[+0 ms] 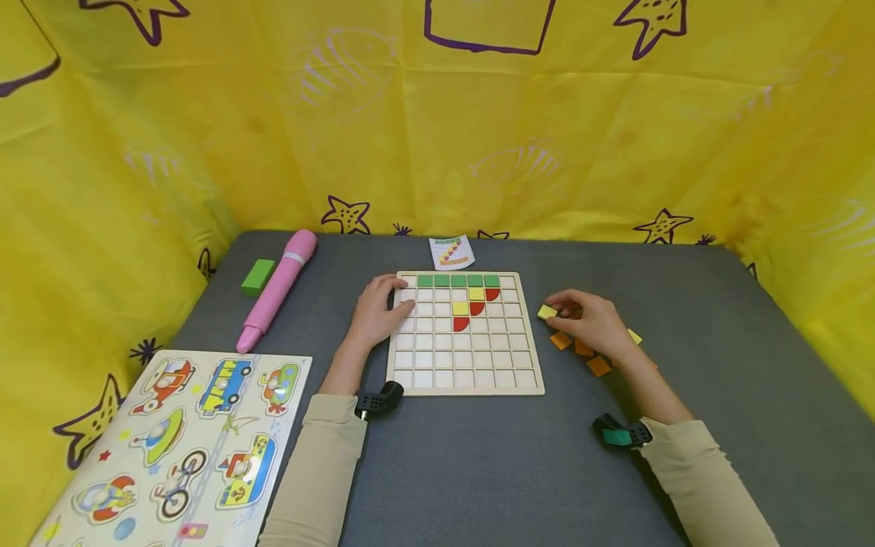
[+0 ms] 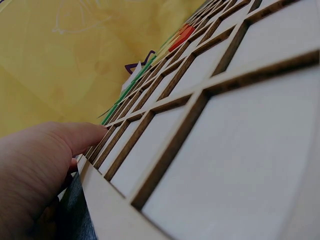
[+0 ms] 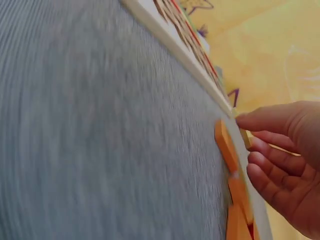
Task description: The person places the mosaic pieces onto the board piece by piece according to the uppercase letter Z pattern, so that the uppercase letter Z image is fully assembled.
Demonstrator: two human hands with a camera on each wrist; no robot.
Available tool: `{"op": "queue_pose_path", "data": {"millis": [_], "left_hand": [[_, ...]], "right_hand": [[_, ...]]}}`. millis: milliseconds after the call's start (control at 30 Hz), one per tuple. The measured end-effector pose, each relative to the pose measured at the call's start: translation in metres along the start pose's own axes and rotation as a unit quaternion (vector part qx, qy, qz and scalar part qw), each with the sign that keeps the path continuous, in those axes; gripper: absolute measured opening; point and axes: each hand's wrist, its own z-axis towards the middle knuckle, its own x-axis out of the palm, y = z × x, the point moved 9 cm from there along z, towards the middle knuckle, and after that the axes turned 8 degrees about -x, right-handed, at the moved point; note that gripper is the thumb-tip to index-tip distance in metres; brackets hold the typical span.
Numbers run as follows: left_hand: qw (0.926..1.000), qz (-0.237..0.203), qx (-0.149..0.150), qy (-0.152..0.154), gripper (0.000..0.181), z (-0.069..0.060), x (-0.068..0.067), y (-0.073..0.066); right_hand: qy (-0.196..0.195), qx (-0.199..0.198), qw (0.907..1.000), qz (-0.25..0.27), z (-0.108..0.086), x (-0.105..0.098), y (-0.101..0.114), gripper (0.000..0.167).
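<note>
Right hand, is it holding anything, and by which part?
The right hand pinches a yellow tile by its edges, between thumb and fingers.

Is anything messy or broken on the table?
Nothing looks broken or spilled. The little card behind the grid board sits slightly crooked, and the orange tiles near the right hand look messy, lying at different angles.

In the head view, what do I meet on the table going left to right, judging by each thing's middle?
Vehicle puzzle board → green block → pink stick → left hand → grid board → yellow tile → right hand, which pinches that tile.
</note>
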Motion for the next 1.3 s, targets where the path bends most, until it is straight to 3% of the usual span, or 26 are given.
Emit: {"op": "queue_pose_path", "data": {"millis": [367, 633, 967, 1300], "left_hand": [[1.0, 0.003, -0.003, -0.003, 0.039, 0.0, 0.0, 0.0], [1.0, 0.0, -0.003, 0.0, 0.039, 0.0, 0.0, 0.001], [1.0, -0.003, -0.002, 0.002, 0.04, 0.0, 0.001, 0.001], [1.0, -0.001, -0.009, -0.003, 0.039, 0.001, 0.0, 0.001]], "right_hand": [[0.029, -0.005, 0.9972, 0.068, 0.024, 0.037, 0.038, 0.031], [0.052, -0.062, 0.9926, 0.091, 0.041, 0.068, 0.078, 0.021], [0.081, -0.139, 0.9853, 0.057, 0.058, 0.101, 0.112, 0.014], [0.087, -0.136, 0.9853, 0.056, 0.06, 0.109, 0.12, 0.018]]}}
